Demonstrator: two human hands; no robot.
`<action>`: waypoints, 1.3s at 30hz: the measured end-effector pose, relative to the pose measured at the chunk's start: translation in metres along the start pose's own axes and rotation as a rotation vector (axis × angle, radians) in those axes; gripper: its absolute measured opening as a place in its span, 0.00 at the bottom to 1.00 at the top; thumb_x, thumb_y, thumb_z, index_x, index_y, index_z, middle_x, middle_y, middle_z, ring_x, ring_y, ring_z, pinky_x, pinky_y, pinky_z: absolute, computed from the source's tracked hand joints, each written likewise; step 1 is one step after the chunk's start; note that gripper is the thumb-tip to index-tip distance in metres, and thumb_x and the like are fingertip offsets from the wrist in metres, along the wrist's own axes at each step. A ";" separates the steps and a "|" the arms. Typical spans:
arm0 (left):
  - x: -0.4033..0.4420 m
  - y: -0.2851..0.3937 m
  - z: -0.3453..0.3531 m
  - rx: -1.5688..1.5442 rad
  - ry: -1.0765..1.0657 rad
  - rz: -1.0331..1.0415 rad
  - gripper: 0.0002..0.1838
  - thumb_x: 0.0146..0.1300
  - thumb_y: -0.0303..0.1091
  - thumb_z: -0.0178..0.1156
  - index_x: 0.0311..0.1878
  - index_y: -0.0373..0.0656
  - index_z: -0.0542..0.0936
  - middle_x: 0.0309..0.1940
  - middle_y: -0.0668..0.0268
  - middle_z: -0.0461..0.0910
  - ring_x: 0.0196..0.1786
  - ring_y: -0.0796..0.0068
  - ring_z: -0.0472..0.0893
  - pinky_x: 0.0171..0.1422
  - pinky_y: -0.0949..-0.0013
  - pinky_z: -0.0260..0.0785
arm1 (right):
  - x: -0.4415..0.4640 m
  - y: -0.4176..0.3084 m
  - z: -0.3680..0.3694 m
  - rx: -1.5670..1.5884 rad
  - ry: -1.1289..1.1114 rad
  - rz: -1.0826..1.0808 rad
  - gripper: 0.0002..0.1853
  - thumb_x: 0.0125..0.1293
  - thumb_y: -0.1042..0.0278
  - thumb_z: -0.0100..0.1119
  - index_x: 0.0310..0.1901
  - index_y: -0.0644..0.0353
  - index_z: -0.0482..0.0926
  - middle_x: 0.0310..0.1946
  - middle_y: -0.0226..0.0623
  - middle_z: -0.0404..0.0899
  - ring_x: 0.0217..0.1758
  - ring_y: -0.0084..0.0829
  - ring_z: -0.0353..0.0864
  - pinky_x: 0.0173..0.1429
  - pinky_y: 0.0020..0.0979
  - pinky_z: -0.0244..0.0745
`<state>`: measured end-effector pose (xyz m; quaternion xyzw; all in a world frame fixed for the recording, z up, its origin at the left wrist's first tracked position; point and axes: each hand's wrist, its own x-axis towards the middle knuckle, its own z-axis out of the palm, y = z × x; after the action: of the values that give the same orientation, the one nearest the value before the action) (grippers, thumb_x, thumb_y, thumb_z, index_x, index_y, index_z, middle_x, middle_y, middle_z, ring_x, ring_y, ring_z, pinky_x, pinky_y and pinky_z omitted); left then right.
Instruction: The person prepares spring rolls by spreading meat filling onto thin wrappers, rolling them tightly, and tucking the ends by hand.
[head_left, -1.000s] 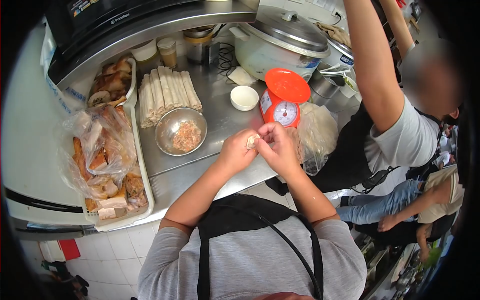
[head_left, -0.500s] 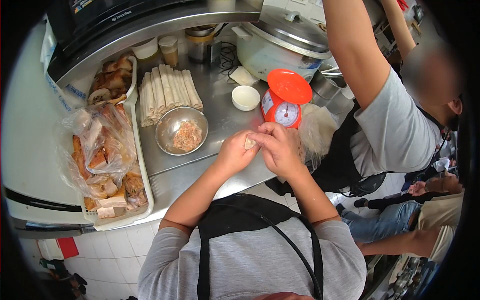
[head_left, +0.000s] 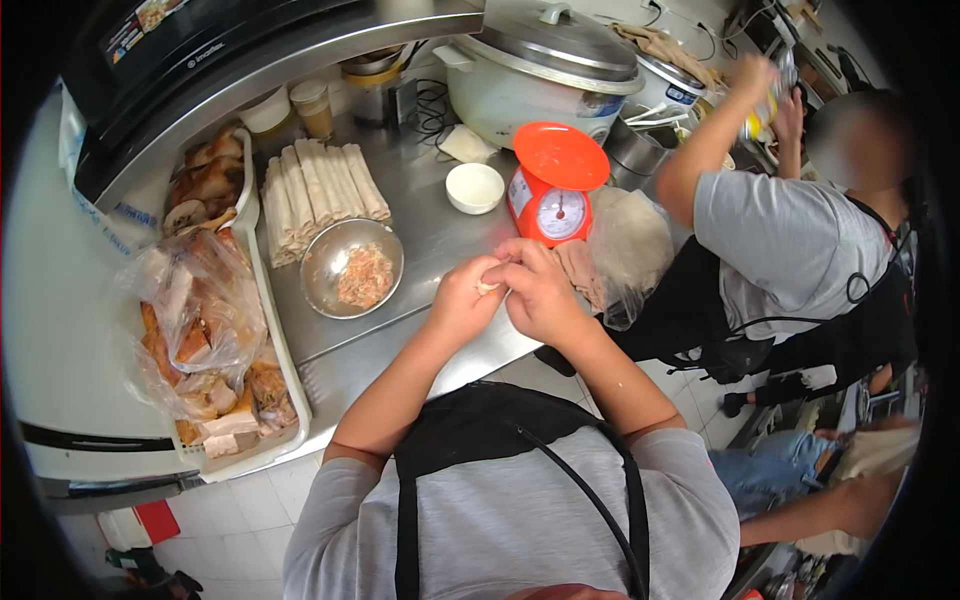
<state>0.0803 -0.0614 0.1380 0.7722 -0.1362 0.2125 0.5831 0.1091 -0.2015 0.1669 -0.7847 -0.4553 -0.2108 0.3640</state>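
Observation:
A small pale dumpling [head_left: 487,287] sits in the curled fingers of my left hand [head_left: 465,305]. My right hand [head_left: 543,295] has its thumb and fingers closed against it, hiding most of the piece. Both hands are above the front edge of the steel counter. To their left, a steel bowl [head_left: 325,265] holds minced pink-orange filling [head_left: 366,275]. Behind the bowl lies a stack of long white rolls [head_left: 318,190]. Just beyond my hands stands a red kitchen scale [head_left: 562,160], beside a white bowl [head_left: 475,189].
Roasted meat under plastic fills a white tray [head_left: 290,370] at the left. A large lidded cooker [head_left: 535,90] stands at the back. Right of the scale lie a plastic bag [head_left: 630,245] and pinkish flat pieces [head_left: 578,268]. A co-worker [head_left: 780,240] stands close on the right.
The view has shifted a little. My hands stay together on the dumpling, with the fingers slightly more closed over it. The co-worker's raised arm has come down and now holds a can-like container.

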 end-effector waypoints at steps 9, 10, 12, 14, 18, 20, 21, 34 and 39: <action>0.002 0.002 -0.004 -0.111 -0.027 -0.178 0.05 0.54 0.23 0.55 0.35 0.38 0.75 0.26 0.64 0.78 0.31 0.77 0.75 0.37 0.72 0.68 | -0.010 -0.005 0.003 -0.073 0.071 0.024 0.24 0.40 0.84 0.50 0.43 0.53 0.76 0.43 0.43 0.69 0.38 0.39 0.70 0.43 0.37 0.65; 0.001 0.001 -0.002 -0.100 -0.030 -0.149 0.05 0.54 0.23 0.55 0.35 0.38 0.75 0.26 0.64 0.78 0.31 0.78 0.75 0.37 0.73 0.68 | -0.009 -0.005 0.004 -0.082 0.054 0.012 0.24 0.40 0.84 0.50 0.43 0.54 0.76 0.43 0.43 0.69 0.39 0.40 0.70 0.44 0.37 0.65; 0.001 -0.002 0.002 -0.069 -0.019 -0.098 0.05 0.54 0.23 0.55 0.35 0.38 0.75 0.26 0.64 0.77 0.30 0.78 0.75 0.36 0.73 0.68 | -0.007 -0.004 0.006 -0.098 0.019 -0.015 0.24 0.40 0.84 0.50 0.43 0.55 0.75 0.44 0.44 0.68 0.41 0.41 0.70 0.45 0.38 0.65; 0.001 -0.005 0.002 -0.027 0.006 -0.058 0.04 0.55 0.24 0.56 0.35 0.38 0.76 0.26 0.64 0.77 0.30 0.78 0.75 0.36 0.74 0.68 | -0.009 0.000 0.005 -0.002 0.070 0.074 0.23 0.40 0.84 0.50 0.43 0.57 0.75 0.44 0.45 0.68 0.44 0.43 0.69 0.47 0.38 0.65; 0.003 -0.004 -0.001 -0.073 -0.007 -0.163 0.04 0.55 0.26 0.58 0.34 0.38 0.75 0.26 0.61 0.77 0.30 0.73 0.76 0.35 0.71 0.68 | -0.004 -0.004 0.001 0.048 0.069 0.176 0.23 0.40 0.84 0.49 0.43 0.59 0.74 0.45 0.47 0.67 0.47 0.48 0.69 0.52 0.39 0.65; 0.004 0.003 -0.003 -0.045 -0.010 -0.173 0.05 0.54 0.27 0.59 0.34 0.37 0.75 0.25 0.57 0.77 0.29 0.65 0.78 0.33 0.67 0.68 | -0.006 -0.001 0.004 0.139 0.026 0.169 0.20 0.43 0.82 0.51 0.43 0.60 0.74 0.45 0.48 0.66 0.48 0.47 0.69 0.53 0.38 0.65; 0.003 0.002 -0.003 -0.063 -0.016 -0.188 0.06 0.54 0.27 0.59 0.34 0.37 0.75 0.25 0.57 0.77 0.29 0.65 0.78 0.33 0.67 0.68 | -0.007 0.000 0.005 0.184 0.006 0.166 0.19 0.45 0.82 0.52 0.43 0.60 0.74 0.45 0.48 0.66 0.48 0.46 0.69 0.53 0.38 0.65; 0.001 -0.012 -0.001 0.075 -0.079 -0.052 0.06 0.52 0.24 0.58 0.35 0.37 0.76 0.26 0.60 0.78 0.30 0.75 0.77 0.34 0.70 0.68 | 0.006 -0.005 0.007 0.243 0.008 0.393 0.08 0.52 0.71 0.62 0.33 0.62 0.77 0.37 0.44 0.71 0.41 0.39 0.71 0.44 0.32 0.68; -0.002 -0.012 -0.003 -0.182 -0.107 -0.130 0.05 0.54 0.25 0.58 0.34 0.38 0.75 0.24 0.68 0.76 0.29 0.81 0.73 0.33 0.73 0.67 | 0.000 0.002 0.009 0.143 0.075 0.101 0.11 0.49 0.65 0.66 0.33 0.58 0.78 0.40 0.42 0.70 0.42 0.39 0.69 0.45 0.34 0.67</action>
<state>0.0835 -0.0555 0.1273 0.7336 -0.1355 0.1194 0.6551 0.1108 -0.1951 0.1601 -0.7703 -0.4151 -0.1883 0.4459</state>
